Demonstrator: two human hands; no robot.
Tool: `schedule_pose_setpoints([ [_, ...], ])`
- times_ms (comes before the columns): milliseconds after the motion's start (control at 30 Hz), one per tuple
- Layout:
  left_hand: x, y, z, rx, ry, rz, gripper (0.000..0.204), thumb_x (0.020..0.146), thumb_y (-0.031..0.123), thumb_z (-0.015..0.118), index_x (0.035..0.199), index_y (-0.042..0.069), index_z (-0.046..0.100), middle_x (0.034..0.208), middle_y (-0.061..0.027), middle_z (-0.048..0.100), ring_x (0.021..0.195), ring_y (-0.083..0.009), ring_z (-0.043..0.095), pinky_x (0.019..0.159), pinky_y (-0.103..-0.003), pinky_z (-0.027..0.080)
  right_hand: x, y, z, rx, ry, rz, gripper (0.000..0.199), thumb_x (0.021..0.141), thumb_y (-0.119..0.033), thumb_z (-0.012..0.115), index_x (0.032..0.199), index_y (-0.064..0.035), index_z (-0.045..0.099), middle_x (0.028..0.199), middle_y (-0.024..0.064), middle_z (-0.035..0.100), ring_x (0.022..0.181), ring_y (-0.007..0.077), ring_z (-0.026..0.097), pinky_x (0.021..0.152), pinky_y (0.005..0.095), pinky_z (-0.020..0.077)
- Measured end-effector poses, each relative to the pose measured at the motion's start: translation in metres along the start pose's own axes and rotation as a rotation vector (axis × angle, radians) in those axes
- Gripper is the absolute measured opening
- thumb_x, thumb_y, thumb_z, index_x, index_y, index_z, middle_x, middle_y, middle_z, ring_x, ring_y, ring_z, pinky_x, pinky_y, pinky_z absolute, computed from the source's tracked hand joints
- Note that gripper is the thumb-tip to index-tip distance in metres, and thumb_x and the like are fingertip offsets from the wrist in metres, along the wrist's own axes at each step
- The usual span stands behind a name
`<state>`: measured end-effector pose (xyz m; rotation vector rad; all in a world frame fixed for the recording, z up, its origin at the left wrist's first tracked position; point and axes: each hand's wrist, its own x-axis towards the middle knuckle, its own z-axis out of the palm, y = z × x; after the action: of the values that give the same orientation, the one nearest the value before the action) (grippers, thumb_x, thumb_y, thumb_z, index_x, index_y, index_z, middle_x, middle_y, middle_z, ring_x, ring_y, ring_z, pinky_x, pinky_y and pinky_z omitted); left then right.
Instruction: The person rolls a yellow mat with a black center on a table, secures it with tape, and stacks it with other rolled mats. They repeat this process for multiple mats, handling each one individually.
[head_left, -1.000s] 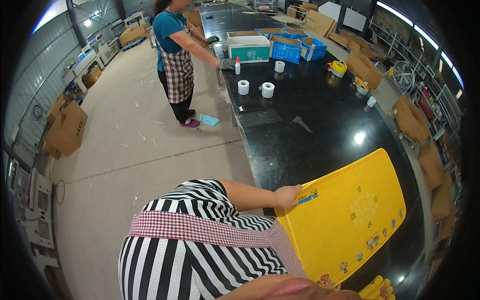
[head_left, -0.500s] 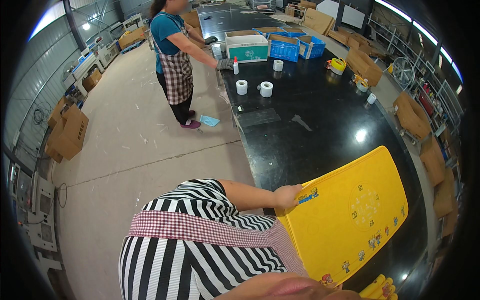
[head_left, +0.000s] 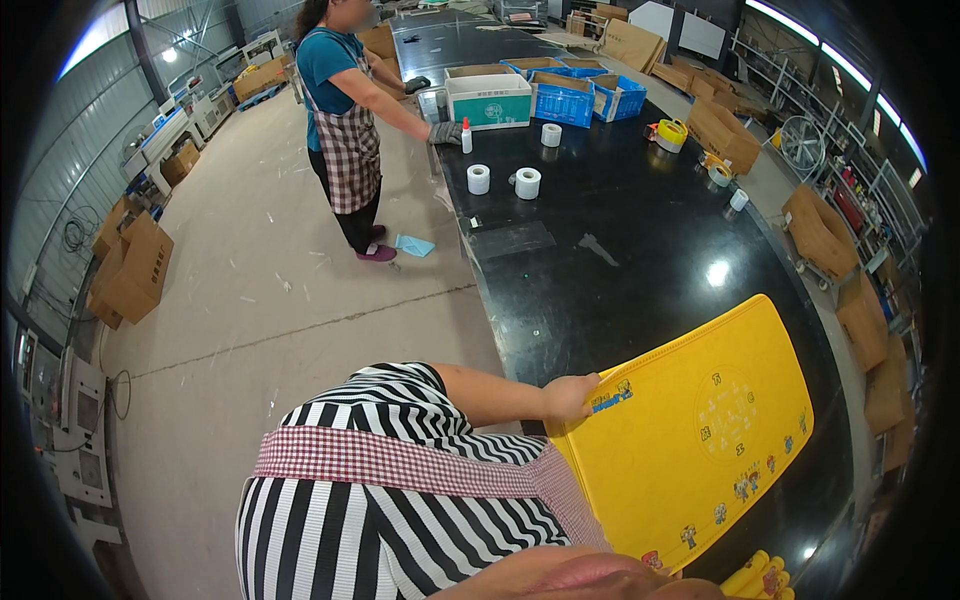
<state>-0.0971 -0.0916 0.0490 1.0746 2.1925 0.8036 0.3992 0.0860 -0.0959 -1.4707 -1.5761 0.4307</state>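
Note:
A flat yellow mat (head_left: 680, 440) lies tilted over the black table, printed with small cartoon figures along one edge and a circle of marks in the middle. Its far long edge shows a stitched-looking seam. My left hand (head_left: 570, 398) is closed on the mat's left corner, thumb on top, fingers hidden underneath. My right hand does not show; the mat's lower corner runs out of sight near the picture's lower edge. Close to that corner lie several yellow rolled pieces (head_left: 755, 575), partly cut off.
On the black table (head_left: 620, 290) stand white rolls (head_left: 527, 183), a red-capped bottle (head_left: 466, 137), a green-and-white box (head_left: 488, 100), blue crates (head_left: 560, 100) and yellow tape (head_left: 671, 134). A gloved co-worker (head_left: 345, 130) stands at the far left side. Cardboard boxes (head_left: 820, 230) line the right.
The whole view has shifted slightly, and the mat sits a touch further left in it. My left hand keeps its hold on the same corner.

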Motion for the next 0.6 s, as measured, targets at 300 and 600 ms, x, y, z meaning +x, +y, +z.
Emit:
schedule_pose_setpoints([
  [300, 0.004, -0.006, 0.005, -0.006, 0.002, 0.017, 0.047, 0.091, 0.021, 0.076, 0.127, 0.003, 0.052, 0.117, -0.0234, 0.071, 0.109, -0.0391, 0.07, 0.09, -0.047, 0.056, -0.004, -0.007, 0.001, 0.203, -0.013, 0.017, 0.055, 0.099, -0.045, 0.065, 0.117, 0.0073, 0.063, 0.101, 0.0228, 0.069, 0.083, 0.0329, 0.068, 0.072, 0.0406, 0.0574],
  [600, 0.001, -0.004, 0.003, -0.028, 0.009, 0.032, 0.049, 0.091, 0.023, 0.076, 0.128, 0.004, 0.051, 0.113, -0.0247, 0.071, 0.106, -0.0416, 0.069, 0.089, -0.048, 0.055, -0.004, -0.007, -0.004, -0.15, 0.068, -0.117, 0.053, 0.099, -0.042, 0.066, 0.115, 0.0079, 0.064, 0.097, 0.0235, 0.071, 0.08, 0.0335, 0.069, 0.07, 0.0417, 0.0581],
])
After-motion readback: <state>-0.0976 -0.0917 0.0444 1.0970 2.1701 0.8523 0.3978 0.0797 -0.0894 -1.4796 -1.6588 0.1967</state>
